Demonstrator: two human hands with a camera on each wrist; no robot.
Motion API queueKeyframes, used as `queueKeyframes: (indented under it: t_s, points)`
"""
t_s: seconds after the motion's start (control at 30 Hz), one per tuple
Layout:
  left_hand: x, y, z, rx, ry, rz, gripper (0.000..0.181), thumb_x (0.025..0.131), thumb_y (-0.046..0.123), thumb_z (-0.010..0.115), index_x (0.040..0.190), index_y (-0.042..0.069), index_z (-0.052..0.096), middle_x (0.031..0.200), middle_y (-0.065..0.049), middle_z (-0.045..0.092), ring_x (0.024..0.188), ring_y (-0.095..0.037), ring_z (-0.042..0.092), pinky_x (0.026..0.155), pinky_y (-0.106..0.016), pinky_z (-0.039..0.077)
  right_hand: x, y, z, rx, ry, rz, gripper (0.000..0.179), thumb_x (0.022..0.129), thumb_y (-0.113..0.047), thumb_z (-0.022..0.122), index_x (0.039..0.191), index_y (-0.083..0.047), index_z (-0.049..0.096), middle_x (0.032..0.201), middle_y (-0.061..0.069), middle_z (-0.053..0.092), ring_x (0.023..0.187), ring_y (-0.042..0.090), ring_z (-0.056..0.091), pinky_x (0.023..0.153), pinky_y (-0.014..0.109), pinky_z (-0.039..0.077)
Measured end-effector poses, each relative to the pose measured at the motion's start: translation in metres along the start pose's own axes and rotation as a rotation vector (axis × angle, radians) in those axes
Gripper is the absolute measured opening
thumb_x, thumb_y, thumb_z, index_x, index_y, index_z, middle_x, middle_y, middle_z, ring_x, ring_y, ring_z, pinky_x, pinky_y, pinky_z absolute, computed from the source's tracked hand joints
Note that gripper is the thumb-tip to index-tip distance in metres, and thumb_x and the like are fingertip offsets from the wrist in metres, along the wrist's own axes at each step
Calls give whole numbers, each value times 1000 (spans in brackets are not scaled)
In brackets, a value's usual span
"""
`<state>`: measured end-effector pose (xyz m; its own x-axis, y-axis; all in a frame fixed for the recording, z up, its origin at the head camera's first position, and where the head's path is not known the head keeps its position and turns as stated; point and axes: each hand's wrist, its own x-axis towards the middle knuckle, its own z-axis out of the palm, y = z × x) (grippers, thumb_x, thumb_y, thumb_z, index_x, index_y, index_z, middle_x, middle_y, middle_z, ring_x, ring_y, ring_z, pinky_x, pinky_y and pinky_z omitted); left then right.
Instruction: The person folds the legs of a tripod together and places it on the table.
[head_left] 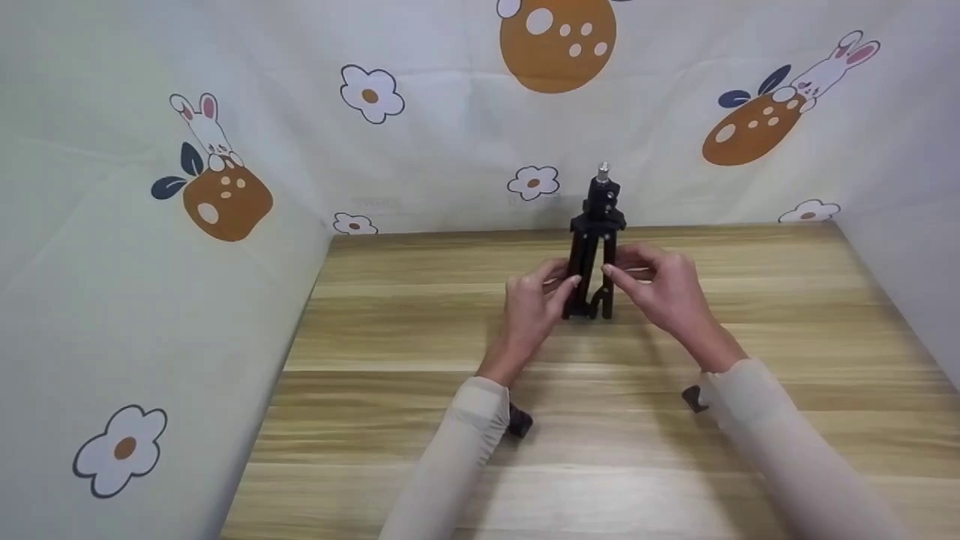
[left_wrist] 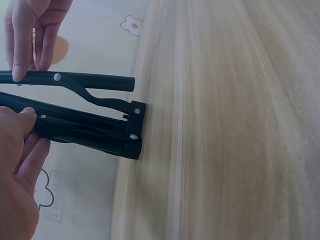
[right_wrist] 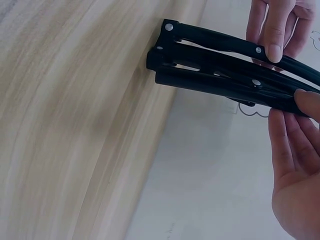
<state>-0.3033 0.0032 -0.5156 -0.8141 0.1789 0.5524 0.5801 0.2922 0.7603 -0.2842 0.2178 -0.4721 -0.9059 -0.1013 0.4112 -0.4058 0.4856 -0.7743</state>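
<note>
A small black tripod (head_left: 594, 259) stands upright on the wooden table (head_left: 420, 337), its legs folded close together and a silver screw on top. My left hand (head_left: 561, 285) pinches its left leg between thumb and fingers. My right hand (head_left: 621, 271) pinches the right leg from the other side. The left wrist view shows the tripod (left_wrist: 90, 122) with my left thumb (left_wrist: 25, 120) on a lower leg and the right hand's fingers (left_wrist: 20, 50) on the leg that stands slightly apart. Seen from the right wrist, my right thumb (right_wrist: 306, 100) lies on the tripod (right_wrist: 220, 75).
A printed cloth backdrop (head_left: 225, 187) with rabbits and flowers walls the table on the left, back and right. The tripod is near the back wall. Bare wood stretches between it and the near edge. Black wrist mounts (head_left: 519, 421) show at both sleeves.
</note>
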Motion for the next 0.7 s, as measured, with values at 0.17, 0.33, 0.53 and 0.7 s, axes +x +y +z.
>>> queueKeyframes:
  t_s: [0.17,0.33,0.53,0.7]
  points:
    - [-1,0,0,-1,-1,0,22,101,8,76,121,-3,75,119,-21,80,112,-24,80,95,-13,61,0,1,2,-5,1,4,22,99,-17,81,115,-1,79,109,18,82,101,33,82,83,11,63]
    - [-1,-1,0,11,7,9,21,101,8,76,119,-2,76,117,-20,81,111,-22,81,94,-13,62,2,2,4,-24,2,16,23,100,-18,81,117,-3,80,111,15,82,106,31,80,85,14,64]
    - [-2,-2,1,16,10,17,20,101,9,77,118,-2,76,117,-19,81,110,-20,80,94,-13,62,2,4,6,-20,9,15,23,100,-18,81,118,-3,80,112,16,82,107,30,80,86,14,64]
    - [-2,-2,1,18,12,15,21,102,9,76,119,-2,76,117,-19,81,110,-19,80,94,-15,63,3,4,8,7,10,13,24,100,-18,81,117,-3,80,112,17,82,107,30,80,85,12,63]
